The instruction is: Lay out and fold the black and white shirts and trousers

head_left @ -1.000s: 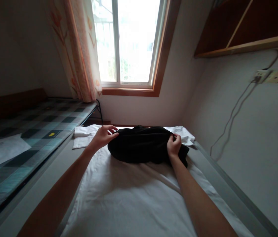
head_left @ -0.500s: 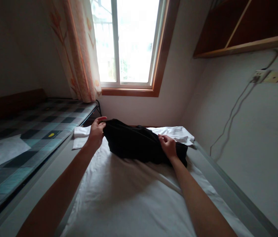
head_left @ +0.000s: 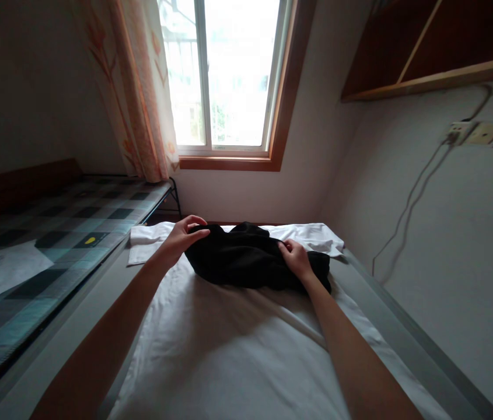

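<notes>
A bunched black garment [head_left: 233, 259] lies across the far part of a white cloth [head_left: 228, 350]; its exact kind does not show. My left hand [head_left: 180, 238] grips its upper left corner between thumb and fingers. Toward the other end, my right hand [head_left: 295, 257] pinches the fabric near its upper edge. The white cloth spreads toward me, with sleeve-like parts sticking out at the far left and far right. Both forearms reach forward over it.
The white cloth covers a grey-edged table or board [head_left: 75, 318]. On the left, a checked mattress [head_left: 115, 201] carries a paper sheet [head_left: 5, 271]. A curtain [head_left: 141, 93] hangs beside the window [head_left: 241, 76]. The right wall has a socket with a cord [head_left: 412, 198] and a wooden shelf [head_left: 439, 79].
My left hand has shifted slightly right and down, its fingers reaching further over the black garment. The garment's left end has sunk and its upper edge is more crumpled. My right hand has barely moved.
</notes>
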Action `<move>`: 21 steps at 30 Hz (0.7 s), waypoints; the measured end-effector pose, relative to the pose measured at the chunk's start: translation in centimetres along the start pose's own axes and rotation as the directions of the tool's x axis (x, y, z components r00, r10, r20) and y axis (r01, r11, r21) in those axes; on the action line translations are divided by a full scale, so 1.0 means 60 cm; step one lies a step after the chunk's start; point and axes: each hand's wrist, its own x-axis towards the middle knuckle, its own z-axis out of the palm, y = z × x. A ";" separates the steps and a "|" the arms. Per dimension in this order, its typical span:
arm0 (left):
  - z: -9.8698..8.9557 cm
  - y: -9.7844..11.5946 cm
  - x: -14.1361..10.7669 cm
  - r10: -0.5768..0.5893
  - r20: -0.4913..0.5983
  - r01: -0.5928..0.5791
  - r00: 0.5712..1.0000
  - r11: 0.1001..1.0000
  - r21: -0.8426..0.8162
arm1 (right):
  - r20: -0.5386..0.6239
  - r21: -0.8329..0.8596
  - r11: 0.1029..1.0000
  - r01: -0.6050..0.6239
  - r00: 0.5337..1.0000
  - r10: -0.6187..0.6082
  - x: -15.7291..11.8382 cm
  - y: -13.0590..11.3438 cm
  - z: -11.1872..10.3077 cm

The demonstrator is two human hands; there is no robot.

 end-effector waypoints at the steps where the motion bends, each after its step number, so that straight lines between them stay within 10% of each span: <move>1: 0.000 -0.001 -0.003 0.017 0.043 -0.020 0.999 0.997 0.070 | -0.101 0.022 0.999 -0.034 0.994 0.036 0.004 0.006 -0.004; 7: 0.011 -0.017 -0.017 0.003 0.351 -0.200 0.936 0.825 0.528 | -0.673 0.102 0.993 -0.055 0.731 0.110 0.015 0.029 -0.027; 15: -0.008 -0.034 -0.017 -0.083 0.212 -0.140 0.974 0.516 0.845 | -0.437 -0.210 0.961 0.181 0.862 -0.258 -0.012 0.005 -0.008; 21: 0.008 -0.037 -0.019 -0.113 0.109 -0.061 0.988 0.365 0.929 | -0.313 -0.226 0.961 0.159 0.922 -0.226 -0.004 0.036 0.005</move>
